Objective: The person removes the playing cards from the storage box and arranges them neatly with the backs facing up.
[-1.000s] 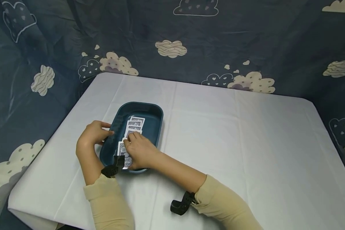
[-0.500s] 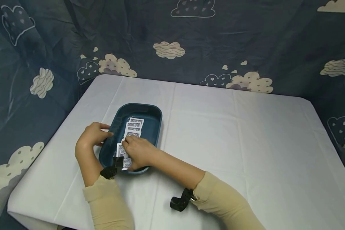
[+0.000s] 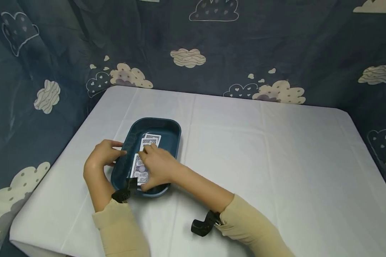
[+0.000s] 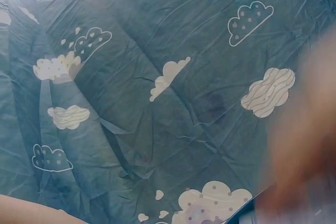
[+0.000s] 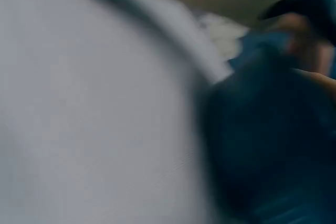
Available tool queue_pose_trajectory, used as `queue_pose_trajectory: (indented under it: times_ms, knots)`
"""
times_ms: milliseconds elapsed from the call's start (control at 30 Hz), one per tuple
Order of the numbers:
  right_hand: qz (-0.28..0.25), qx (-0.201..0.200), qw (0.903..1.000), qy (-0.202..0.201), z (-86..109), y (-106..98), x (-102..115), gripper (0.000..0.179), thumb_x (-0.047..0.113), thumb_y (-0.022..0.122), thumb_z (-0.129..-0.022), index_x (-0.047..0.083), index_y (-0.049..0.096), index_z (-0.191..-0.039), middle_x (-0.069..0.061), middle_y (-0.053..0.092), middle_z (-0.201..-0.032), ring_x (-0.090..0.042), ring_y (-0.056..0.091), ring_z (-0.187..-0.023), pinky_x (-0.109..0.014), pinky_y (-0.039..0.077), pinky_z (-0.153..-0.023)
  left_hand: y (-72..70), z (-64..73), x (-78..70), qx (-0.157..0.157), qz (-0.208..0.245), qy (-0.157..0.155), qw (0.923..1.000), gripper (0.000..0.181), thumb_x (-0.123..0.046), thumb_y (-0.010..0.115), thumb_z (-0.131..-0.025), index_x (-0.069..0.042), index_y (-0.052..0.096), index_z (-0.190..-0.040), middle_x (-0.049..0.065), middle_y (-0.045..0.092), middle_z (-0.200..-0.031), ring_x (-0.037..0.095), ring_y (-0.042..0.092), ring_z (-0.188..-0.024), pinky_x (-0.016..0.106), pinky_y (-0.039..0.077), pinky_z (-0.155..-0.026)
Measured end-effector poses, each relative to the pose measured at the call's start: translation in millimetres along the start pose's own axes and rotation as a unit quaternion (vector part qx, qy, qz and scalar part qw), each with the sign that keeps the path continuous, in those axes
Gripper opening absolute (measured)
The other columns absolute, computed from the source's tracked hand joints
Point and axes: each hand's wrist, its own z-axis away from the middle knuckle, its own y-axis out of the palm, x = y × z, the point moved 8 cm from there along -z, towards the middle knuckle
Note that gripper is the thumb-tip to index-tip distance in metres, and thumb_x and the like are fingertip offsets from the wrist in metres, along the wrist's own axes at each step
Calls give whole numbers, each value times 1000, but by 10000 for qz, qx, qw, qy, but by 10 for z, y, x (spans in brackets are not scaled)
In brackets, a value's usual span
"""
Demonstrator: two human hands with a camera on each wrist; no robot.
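A dark blue rectangular tray (image 3: 169, 137) holds several playing cards, their patterned backs up. In the head view my left hand (image 3: 104, 155) grips the tray's left rim, thumb over the edge and the other fingers outside. My right hand (image 3: 159, 165) reaches in from the right and spans the nearer playing cards (image 3: 139, 170), thumb at their near end and fingertips towards the far end. Beyond those fingertips lie more overlapping cards (image 3: 152, 136), partly covered by the hand. The right wrist view catches a blurred tray wall (image 5: 262, 145) but no cards.
The tray stands on a table with a white cloth (image 3: 231, 153), left of the middle. A dark curtain (image 3: 141, 43) with cloud prints hangs behind and to the left. Black wrist cameras (image 3: 203, 225) sit on both forearms.
My right hand has moved away from me along the tray, bringing the nearer cards with it. Fewer of the far cards show now. My left hand keeps its place at the rim.
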Motion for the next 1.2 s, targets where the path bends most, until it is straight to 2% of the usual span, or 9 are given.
queue_pose_trajectory:
  times_ms: [133, 233, 433, 733, 867, 933, 1067, 1133, 1200]
  knots:
    - [-1096, -932, 9886, 440, 288, -569, -485, 99, 54, 74, -56, 3, 42, -135, -8, 44, -123, -18, 40, -109, -30, 44, -89, 23, -3, 22, -7, 79, -13, 10000, 51, -16, 54, -90, 9, 41, -133, 35, 47, -125, 41, 57, -104, 41, 54, -75]
    - [-1508, -1131, 9784, 851, 534, -678, -1027, 94, 45, 77, -56, 3, 43, -133, -9, 41, -122, -20, 36, -109, -32, 44, -87, 22, -15, 35, -35, 123, -47, 9999, 51, -16, 54, -90, 9, 41, -133, 34, 45, -128, 41, 56, -106, 41, 54, -76]
    - [-1722, -212, 9734, 1496, 684, -99, -1810, 90, 38, 78, -59, 0, 45, -133, -13, 43, -121, -25, 37, -109, -37, 42, -91, 5, -23, 61, -73, 90, -39, 9999, 51, -15, 54, -89, 8, 42, -133, 35, 43, -130, 42, 56, -107, 40, 55, -74]
    - [-1485, 540, 9737, 1642, 546, 337, -2199, 92, 39, 78, -58, 5, 43, -137, -16, 42, -127, -29, 37, -115, -43, 38, -97, 28, -17, 46, -93, 111, 38, 9999, 52, -15, 56, -88, 8, 42, -133, 34, 48, -125, 41, 58, -103, 40, 55, -71]
    - [-1255, 20, 9808, 1493, 551, 212, -2130, 88, 45, 76, -62, 9, 45, -136, -15, 46, -125, -30, 40, -116, -53, 23, -106, 42, -10, 52, -41, 109, 6, 9999, 53, -15, 56, -89, 8, 41, -134, 35, 49, -124, 41, 58, -102, 40, 55, -71]
    - [-1227, -841, 9812, 1231, 513, 5, -1975, 79, 45, 76, -65, 10, 51, -131, -12, 51, -119, -29, 44, -113, -55, 19, -107, 40, -10, 55, -41, 100, 2, 9999, 53, -15, 55, -89, 8, 41, -134, 34, 49, -124, 41, 59, -101, 40, 55, -71]
    - [-1347, -2336, 9625, 308, 398, -382, -1328, 56, 42, 76, -68, 11, 63, -113, -4, 60, -107, -21, 51, -106, -43, 29, -103, 29, -15, 25, -19, 34, 72, 10000, 53, -16, 56, -88, 9, 41, -133, 35, 50, -122, 41, 61, -98, 41, 55, -71]
    - [-1177, -2071, 9712, -66, 277, -380, -909, 55, 47, 75, -68, 13, 64, -110, -1, 60, -105, -17, 52, -103, -38, 33, -100, 24, -17, 14, -2, 28, 100, 9999, 54, -15, 56, -88, 9, 41, -133, 35, 50, -122, 41, 61, -97, 41, 55, -70]
    - [-860, -1008, 9911, -162, 147, -212, -523, 68, 57, 73, -66, 15, 59, -117, 1, 57, -111, -15, 49, -107, -37, 33, -101, 24, -18, 14, 24, 45, 110, 9999, 53, -15, 56, -88, 9, 41, -133, 35, 51, -121, 40, 61, -97, 41, 55, -70]
